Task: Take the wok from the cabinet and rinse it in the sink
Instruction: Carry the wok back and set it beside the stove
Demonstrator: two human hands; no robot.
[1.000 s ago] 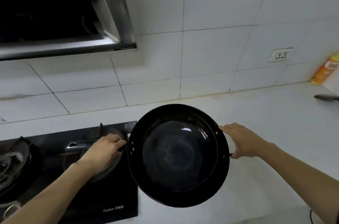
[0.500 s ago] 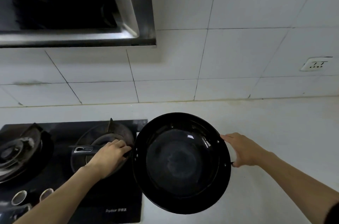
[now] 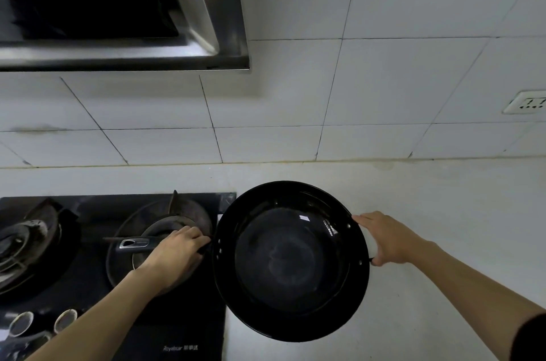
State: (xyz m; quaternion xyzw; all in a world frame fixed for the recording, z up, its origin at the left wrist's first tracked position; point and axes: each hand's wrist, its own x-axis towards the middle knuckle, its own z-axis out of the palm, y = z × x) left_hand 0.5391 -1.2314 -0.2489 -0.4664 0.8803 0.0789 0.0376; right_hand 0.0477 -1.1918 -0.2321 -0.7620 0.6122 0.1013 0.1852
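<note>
I hold a round black wok (image 3: 291, 261) in the air above the white countertop (image 3: 428, 213), just right of the stove. Its inside is dark and shiny and faces up at me. My left hand (image 3: 174, 254) grips the wok's long handle, whose metal end sticks out to the left over the burner. My right hand (image 3: 384, 238) holds the small loop handle on the wok's right rim, fingers curled round it. No sink or cabinet is in view.
A black glass gas stove (image 3: 177, 331) with two burners (image 3: 165, 227) fills the lower left, knobs at its front edge. A steel range hood (image 3: 124, 56) hangs above it. White tiled wall behind, with a socket (image 3: 526, 102) at the far right.
The view has swung left and the wok with both hands has shifted left toward the stove. The orange bottle and spoon at the right have left the frame. Both grips are unchanged.
</note>
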